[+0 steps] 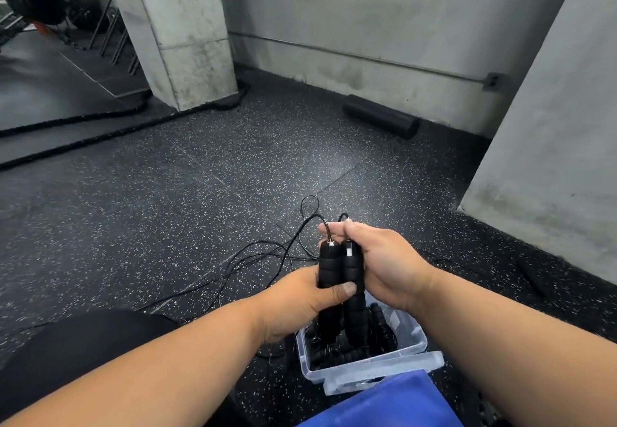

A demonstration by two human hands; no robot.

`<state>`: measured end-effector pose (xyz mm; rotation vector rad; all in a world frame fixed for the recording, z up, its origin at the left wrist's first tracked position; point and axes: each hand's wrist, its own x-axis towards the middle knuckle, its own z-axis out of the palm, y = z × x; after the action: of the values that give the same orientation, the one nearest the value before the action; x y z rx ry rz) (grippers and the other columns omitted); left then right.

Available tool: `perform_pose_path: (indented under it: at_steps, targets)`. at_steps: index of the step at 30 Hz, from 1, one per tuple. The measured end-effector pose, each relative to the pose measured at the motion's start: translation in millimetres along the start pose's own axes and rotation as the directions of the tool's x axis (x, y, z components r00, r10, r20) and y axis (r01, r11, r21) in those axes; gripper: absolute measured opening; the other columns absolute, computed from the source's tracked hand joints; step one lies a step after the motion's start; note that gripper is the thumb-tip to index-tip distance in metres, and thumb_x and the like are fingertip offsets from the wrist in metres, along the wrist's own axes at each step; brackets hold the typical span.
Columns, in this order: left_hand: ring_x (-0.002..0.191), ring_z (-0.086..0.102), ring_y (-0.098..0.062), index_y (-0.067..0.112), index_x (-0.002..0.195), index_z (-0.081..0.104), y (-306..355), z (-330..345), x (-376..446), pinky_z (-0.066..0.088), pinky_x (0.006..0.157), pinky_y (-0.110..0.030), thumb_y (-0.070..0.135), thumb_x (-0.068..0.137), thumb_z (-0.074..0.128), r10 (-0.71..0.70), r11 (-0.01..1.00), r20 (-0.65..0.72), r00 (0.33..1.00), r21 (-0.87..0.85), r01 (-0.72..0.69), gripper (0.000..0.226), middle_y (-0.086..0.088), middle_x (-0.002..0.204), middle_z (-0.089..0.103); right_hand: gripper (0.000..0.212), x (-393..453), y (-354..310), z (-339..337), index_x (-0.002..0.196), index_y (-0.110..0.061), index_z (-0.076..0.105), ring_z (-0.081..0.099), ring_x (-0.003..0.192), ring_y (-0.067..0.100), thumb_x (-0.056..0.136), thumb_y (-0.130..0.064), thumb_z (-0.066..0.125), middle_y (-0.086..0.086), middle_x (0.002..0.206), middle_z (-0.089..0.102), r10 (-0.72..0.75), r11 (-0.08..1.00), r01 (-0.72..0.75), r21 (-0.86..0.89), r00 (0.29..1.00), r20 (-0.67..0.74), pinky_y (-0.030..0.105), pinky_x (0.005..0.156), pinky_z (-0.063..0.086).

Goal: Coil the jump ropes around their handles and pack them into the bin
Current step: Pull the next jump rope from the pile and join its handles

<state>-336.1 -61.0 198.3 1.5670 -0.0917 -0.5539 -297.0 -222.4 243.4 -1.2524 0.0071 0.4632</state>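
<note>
Two black foam jump rope handles [340, 269] stand side by side, upright, above the bin. My left hand [300, 303] grips their lower half with the thumb across the front. My right hand [377, 259] wraps the upper half, and its fingers pinch the thin black cord [325, 226] where it leaves the handle tops. The loose cord [253, 259] trails over the floor to the left. Below my hands, a clear plastic bin [410, 336] holds several black coiled ropes [380, 329].
A blue lid or box [394, 403] lies at the bottom edge beside the bin. A black foam roller [380, 116] rests by the far wall. Thick battle ropes [100, 126] run round a concrete pillar [180, 26]. Another pillar [551, 126] stands on the right.
</note>
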Motion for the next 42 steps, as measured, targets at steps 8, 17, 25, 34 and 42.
perform_pose_path:
  at_steps: [8, 17, 25, 34, 42]
  targets:
    - [0.108, 0.072, -0.017, 0.016, 0.120, 0.070, 6.9, -2.7, -3.6, 0.056, 0.103, -0.037, 0.023, 0.098, 0.071, 0.060, 0.998, -0.050, 0.997, 0.012, -0.060, 0.023, 0.000, 0.110, 0.078, 0.036, -0.2, -2.1, 3.0, 0.115, -0.016, 0.079, 0.070, 0.105, 0.020, 0.106, -0.033, 0.049, 0.006, 0.109, 0.077, -0.002, 0.998, 0.001, -0.067, 1.000, -0.005, 0.038, 0.102, 0.051]
    - [0.116, 0.072, -0.024, 0.009, 0.128, 0.067, 10.4, -18.9, 1.2, 0.055, 0.096, -0.033, 0.016, 0.100, 0.069, 0.094, 0.985, -0.211, 0.973, -0.122, -0.122, 0.029, -0.009, 0.121, 0.077, 0.053, 2.0, 25.8, -17.7, 0.123, -0.027, 0.072, 0.064, 0.096, 0.022, 0.078, -0.039, 0.047, 0.007, 0.108, 0.072, 0.156, 0.939, -0.119, -0.324, 0.984, 0.090, 0.045, 0.089, 0.046]
    - [0.101, 0.074, -0.017, 0.003, 0.122, 0.067, 9.4, -10.1, -1.1, 0.057, 0.084, -0.024, 0.014, 0.100, 0.067, 0.089, 0.973, -0.216, 0.972, -0.192, -0.132, 0.024, -0.013, 0.112, 0.079, 0.023, -5.3, 44.9, -8.2, 0.098, -0.019, 0.072, 0.066, 0.085, 0.024, 0.079, -0.031, 0.073, 0.006, 0.095, 0.072, 0.278, 0.911, -0.182, -0.371, 0.934, 0.225, 0.039, 0.078, 0.052]
    - [0.112, 0.065, -0.003, 0.023, 0.129, 0.064, 33.5, -31.1, -15.8, 0.042, 0.091, -0.024, 0.051, 0.089, 0.078, -0.088, 0.975, -0.284, 0.955, 0.170, 0.140, 0.050, 0.006, 0.125, 0.074, 0.023, -4.3, 3.3, -18.0, 0.089, -0.020, 0.064, 0.065, 0.073, 0.017, 0.094, -0.042, 0.067, -0.005, 0.080, 0.070, 0.046, 0.220, 0.121, -0.968, 0.990, 0.135, 0.032, 0.072, 0.052]
    - [0.112, 0.058, -0.001, 0.042, 0.138, 0.049, 49.2, -47.4, -22.9, 0.048, 0.100, -0.030, 0.072, 0.073, 0.078, 0.102, 0.672, -0.266, 0.959, 0.729, 0.131, 0.077, 0.021, 0.126, 0.058, 0.008, -3.0, -8.0, -16.1, 0.103, -0.024, 0.055, 0.064, 0.094, 0.028, 0.098, -0.026, 0.050, 0.001, 0.104, 0.064, -0.173, -0.534, 0.187, -0.825, 0.931, 0.323, 0.038, 0.068, 0.038]
